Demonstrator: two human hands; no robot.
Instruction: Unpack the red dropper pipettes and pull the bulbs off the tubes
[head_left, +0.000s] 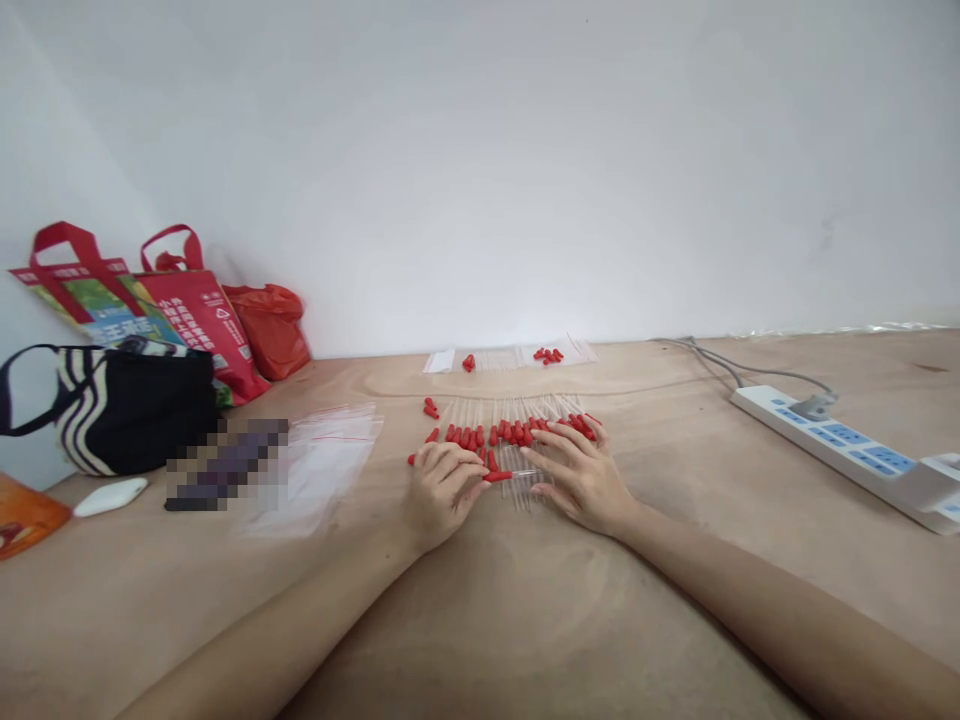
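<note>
Pointing from left hand (448,490) toward right hand (589,482) is a dropper (498,476).

Droppers (466,437) lie on the table (480,620), bags (334,460) left, power strip (817,427) right

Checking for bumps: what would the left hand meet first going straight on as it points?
Past the red dropper bulb it holds, the left hand would probably meet the right hand first; depth relative to the clear tubes is unclear.
</note>
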